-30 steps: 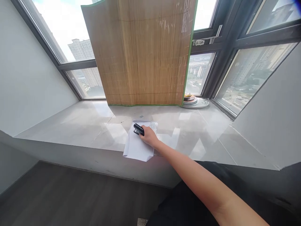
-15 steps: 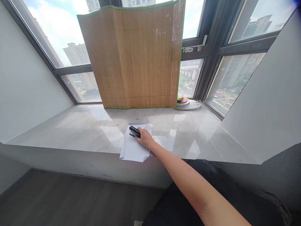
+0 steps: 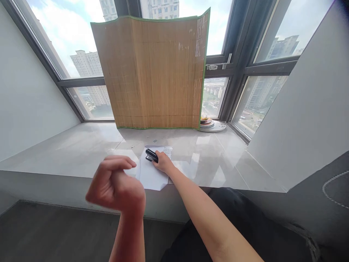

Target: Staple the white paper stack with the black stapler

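My right hand [image 3: 163, 162] is closed around the rear part of a black stapler [image 3: 151, 154]. The stapler is over white paper sheets [image 3: 154, 178] on the pale window sill, its front end pointing left and away from me. The sheets reach over the sill's front edge, and a printed or patterned piece [image 3: 168, 150] shows at their upper right. My left hand [image 3: 117, 183] is raised close to the camera, left of the paper and apart from it. Its wrist is bent and its fingers are curled in, with nothing visible in them.
A bamboo mat [image 3: 158, 72] with green edging stands against the window. To its right, a stack of plates [image 3: 211, 126] sits in the corner of the tiled sill [image 3: 81, 149]. Small scraps [image 3: 155, 141] lie behind the paper. White walls flank the sill.
My left hand has come into view from below. My right hand still grips the stapler over the paper. The whole view has shifted slightly.
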`<state>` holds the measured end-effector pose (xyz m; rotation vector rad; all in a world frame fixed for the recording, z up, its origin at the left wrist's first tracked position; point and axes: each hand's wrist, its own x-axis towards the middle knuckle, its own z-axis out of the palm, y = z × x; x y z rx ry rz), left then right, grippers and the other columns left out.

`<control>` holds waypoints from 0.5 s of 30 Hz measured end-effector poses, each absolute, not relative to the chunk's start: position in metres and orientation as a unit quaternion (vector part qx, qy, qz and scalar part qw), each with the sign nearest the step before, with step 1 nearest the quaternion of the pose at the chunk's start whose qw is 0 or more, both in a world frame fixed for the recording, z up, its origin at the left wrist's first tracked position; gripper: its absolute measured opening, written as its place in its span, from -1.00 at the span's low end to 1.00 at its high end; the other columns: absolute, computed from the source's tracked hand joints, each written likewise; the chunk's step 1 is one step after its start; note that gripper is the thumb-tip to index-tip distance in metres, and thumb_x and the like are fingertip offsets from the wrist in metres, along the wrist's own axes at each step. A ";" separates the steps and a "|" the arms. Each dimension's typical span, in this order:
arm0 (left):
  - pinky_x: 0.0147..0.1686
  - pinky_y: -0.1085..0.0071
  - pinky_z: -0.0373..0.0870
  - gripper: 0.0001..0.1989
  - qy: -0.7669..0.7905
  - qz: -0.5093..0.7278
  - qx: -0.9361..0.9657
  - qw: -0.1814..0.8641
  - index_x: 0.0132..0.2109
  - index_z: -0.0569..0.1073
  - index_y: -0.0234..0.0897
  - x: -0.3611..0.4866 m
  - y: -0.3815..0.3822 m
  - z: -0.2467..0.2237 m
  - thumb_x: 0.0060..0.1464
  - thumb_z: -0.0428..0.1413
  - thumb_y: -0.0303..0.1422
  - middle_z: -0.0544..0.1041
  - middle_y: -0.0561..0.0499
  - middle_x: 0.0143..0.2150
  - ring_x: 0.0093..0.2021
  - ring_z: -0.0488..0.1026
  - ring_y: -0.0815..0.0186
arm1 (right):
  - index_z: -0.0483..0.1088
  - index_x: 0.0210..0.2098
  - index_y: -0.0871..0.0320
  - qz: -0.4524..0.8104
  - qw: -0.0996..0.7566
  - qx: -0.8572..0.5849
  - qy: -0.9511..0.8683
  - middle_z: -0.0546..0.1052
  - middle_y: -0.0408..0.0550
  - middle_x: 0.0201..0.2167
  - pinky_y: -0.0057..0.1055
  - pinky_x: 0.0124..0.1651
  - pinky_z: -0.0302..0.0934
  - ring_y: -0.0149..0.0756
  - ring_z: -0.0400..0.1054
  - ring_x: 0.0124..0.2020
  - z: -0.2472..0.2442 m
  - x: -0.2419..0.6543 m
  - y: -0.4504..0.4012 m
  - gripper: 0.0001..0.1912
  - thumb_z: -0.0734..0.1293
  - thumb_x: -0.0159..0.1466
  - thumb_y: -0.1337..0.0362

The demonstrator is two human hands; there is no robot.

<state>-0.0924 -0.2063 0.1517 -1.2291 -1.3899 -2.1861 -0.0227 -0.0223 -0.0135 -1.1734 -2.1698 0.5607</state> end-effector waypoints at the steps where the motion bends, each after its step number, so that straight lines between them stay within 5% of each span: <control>1: -0.46 0.40 0.42 -0.72 -0.494 -0.762 -0.398 0.132 -0.36 0.56 -0.23 -0.099 -0.181 0.156 0.16 -0.03 -0.50 0.48 0.05 -0.47 -0.46 0.46 0.31 | 0.33 -0.11 0.06 0.208 0.302 -0.439 -0.820 0.40 -0.08 -0.28 -0.45 -0.22 0.18 -0.26 0.29 -0.31 -0.014 -0.022 -0.021 -0.75 0.44 0.28 0.20; 4: -0.40 0.39 0.44 -0.72 -0.591 -0.698 -0.401 0.046 -0.41 0.52 -0.24 -0.139 -0.097 0.148 0.04 -0.06 -0.55 0.48 0.05 -0.51 -0.48 0.47 0.30 | 0.33 -0.10 0.05 0.208 0.300 -0.442 -0.820 0.40 -0.07 -0.28 -0.44 -0.22 0.17 -0.24 0.30 -0.29 -0.016 -0.022 -0.020 -0.74 0.43 0.28 0.18; 8: 0.03 0.19 0.51 -0.69 -0.778 -0.419 -0.461 -0.079 -0.13 0.59 -0.23 -0.200 -0.035 0.085 0.13 -0.02 -0.53 0.67 -0.14 -0.05 0.01 0.60 0.09 | 0.34 -0.11 0.06 0.213 0.296 -0.442 -0.820 0.43 -0.05 -0.24 -0.44 -0.21 0.18 -0.24 0.32 -0.28 -0.015 -0.023 -0.020 -0.74 0.44 0.28 0.18; 11: 0.34 -0.23 0.19 -0.67 -0.831 -0.313 -0.452 -0.077 0.08 0.57 -0.27 -0.219 -0.029 0.029 0.22 0.06 -0.39 0.42 -0.34 0.37 0.41 0.29 -0.24 | 0.34 -0.12 0.07 0.205 0.291 -0.427 -0.831 0.45 -0.06 -0.24 -0.45 -0.20 0.17 -0.26 0.32 -0.29 -0.013 -0.018 -0.015 -0.73 0.46 0.27 0.20; 15: 0.41 -0.35 -0.07 -0.51 -0.840 -0.205 -0.502 0.003 0.30 0.43 -0.38 -0.221 -0.032 -0.007 0.35 -0.01 -0.24 0.24 -0.46 0.48 0.54 -0.01 -0.32 | 0.34 -0.14 0.07 0.202 0.268 -0.417 -0.845 0.45 -0.10 -0.29 -0.46 -0.25 0.12 -0.29 0.31 -0.33 -0.007 0.012 -0.004 -0.73 0.47 0.26 0.21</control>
